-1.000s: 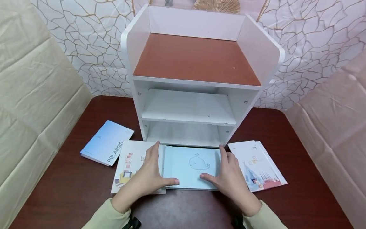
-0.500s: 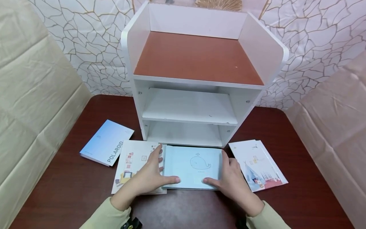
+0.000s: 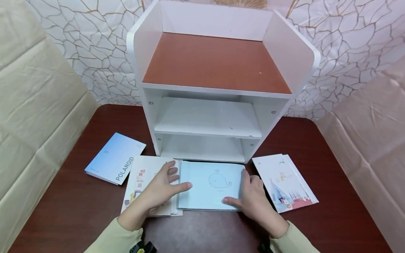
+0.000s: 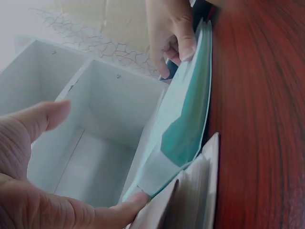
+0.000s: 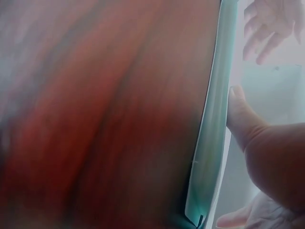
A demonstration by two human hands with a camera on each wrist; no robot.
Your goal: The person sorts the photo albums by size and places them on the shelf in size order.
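Note:
A light-blue album point(image 3: 202, 196) with a line drawing of a whale lies flat in front of the shelf unit. Its left end overlaps a white illustrated album point(image 3: 143, 181). My right hand point(image 3: 255, 198) holds the right end, thumb on the cover and fingers over the edge; in the right wrist view the thumb point(image 5: 238, 112) lies against the cover. My left hand point(image 3: 159, 189) is spread over the left end, fingers apart. In the left wrist view one left fingertip point(image 4: 138, 199) meets the light-blue album's end, while another finger stands off it.
The white shelf unit point(image 3: 202, 135) with a brown top panel point(image 3: 215, 63) stands directly behind. A blue POLAROID album point(image 3: 115, 158) lies at the left, and more white illustrated albums point(image 3: 283, 182) at the right. All rest on the dark red table point(image 3: 335, 211).
My left hand has shifted left and its thumb has lifted back toward the light-blue album's left edge. The right hand has stayed on the right end. The head view has tilted slightly.

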